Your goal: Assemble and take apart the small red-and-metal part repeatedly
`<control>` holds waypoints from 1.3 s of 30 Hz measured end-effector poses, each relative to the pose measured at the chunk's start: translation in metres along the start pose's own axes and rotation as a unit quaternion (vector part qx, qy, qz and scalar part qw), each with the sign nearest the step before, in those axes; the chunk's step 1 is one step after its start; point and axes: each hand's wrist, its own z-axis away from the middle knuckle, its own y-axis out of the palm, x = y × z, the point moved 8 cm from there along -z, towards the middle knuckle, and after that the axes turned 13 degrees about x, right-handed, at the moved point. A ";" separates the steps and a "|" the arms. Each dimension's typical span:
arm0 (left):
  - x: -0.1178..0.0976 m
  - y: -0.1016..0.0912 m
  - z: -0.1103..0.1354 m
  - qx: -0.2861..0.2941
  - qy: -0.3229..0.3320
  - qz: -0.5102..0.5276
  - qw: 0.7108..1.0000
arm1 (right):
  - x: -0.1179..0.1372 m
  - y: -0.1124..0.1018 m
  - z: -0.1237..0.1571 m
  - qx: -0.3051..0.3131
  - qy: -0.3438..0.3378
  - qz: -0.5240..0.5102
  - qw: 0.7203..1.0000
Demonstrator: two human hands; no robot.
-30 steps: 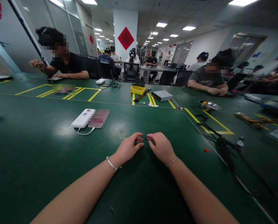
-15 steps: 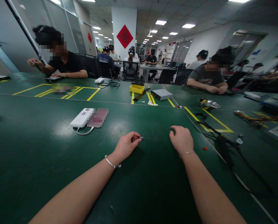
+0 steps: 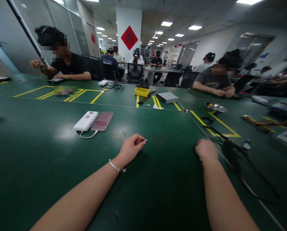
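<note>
My left hand (image 3: 131,147) is closed in a pinch over the middle of the green table (image 3: 143,179). Between its thumb and forefinger is a small metallic and dark part (image 3: 145,140), too tiny to identify. My right hand (image 3: 207,149) is at the right, curled and low over the table by the seam. Its fingers bend down and are mostly hidden, and whatever they may hold cannot be made out. The spot where a small orange piece lay is covered by this hand.
Black cables (image 3: 232,154) lie right of my right hand. A white power bank (image 3: 86,121) wired to a blurred phone (image 3: 102,121) lies left. Farther back are a yellow bin (image 3: 142,91), a grey box (image 3: 167,97) and a metal dish (image 3: 216,106). Several people sit beyond.
My right hand has moved right and slightly nearer, with its fingers curling down; it now hides the orange piece. My left hand stays nearly still with the small part.
</note>
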 end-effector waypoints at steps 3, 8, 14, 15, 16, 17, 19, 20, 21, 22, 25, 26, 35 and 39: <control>0.000 0.000 0.000 -0.002 0.003 0.003 1.000 | 0.024 0.000 0.006 0.011 -0.026 -0.044 0.999; 0.000 0.002 -0.001 0.000 0.017 -0.003 1.000 | 0.108 0.027 0.044 0.166 -0.183 -0.427 0.870; -0.002 0.001 -0.002 -0.010 0.038 0.011 0.999 | 0.175 0.059 0.101 0.388 -0.173 -0.697 0.578; -0.003 0.001 -0.002 -0.008 0.041 0.009 0.999 | 0.177 0.062 0.103 0.399 -0.157 -0.710 0.559; -0.004 0.002 -0.002 -0.005 0.044 0.005 0.999 | 0.177 0.065 0.103 0.403 -0.142 -0.720 0.546; -0.005 0.002 -0.002 -0.003 0.046 0.002 0.999 | 0.176 0.067 0.101 0.403 -0.129 -0.729 0.538; -0.004 0.003 -0.002 0.003 0.046 0.001 0.999 | 0.174 0.070 0.098 0.405 -0.111 -0.735 0.532; -0.004 0.003 -0.002 0.006 0.044 0.005 0.999 | 0.174 0.071 0.097 0.409 -0.108 -0.734 0.531; -0.003 0.004 -0.002 0.008 0.041 0.011 0.999 | 0.174 0.072 0.097 0.415 -0.109 -0.731 0.531; -0.002 0.004 -0.003 0.010 0.038 0.019 0.999 | 0.175 0.072 0.098 0.421 -0.112 -0.727 0.531; 0.000 0.005 -0.003 0.016 0.027 0.058 0.998 | 0.179 0.071 0.102 0.425 -0.125 -0.718 0.536; -0.001 0.006 -0.003 0.022 0.024 0.075 0.997 | 0.179 0.071 0.103 0.422 -0.127 -0.718 0.538; -0.002 0.007 -0.003 0.049 0.007 0.165 0.985 | 0.186 0.069 0.108 0.423 -0.166 -0.704 0.546; 0.004 0.009 -0.004 0.050 -0.003 0.212 0.976 | 0.187 0.067 0.108 0.413 -0.174 -0.718 0.533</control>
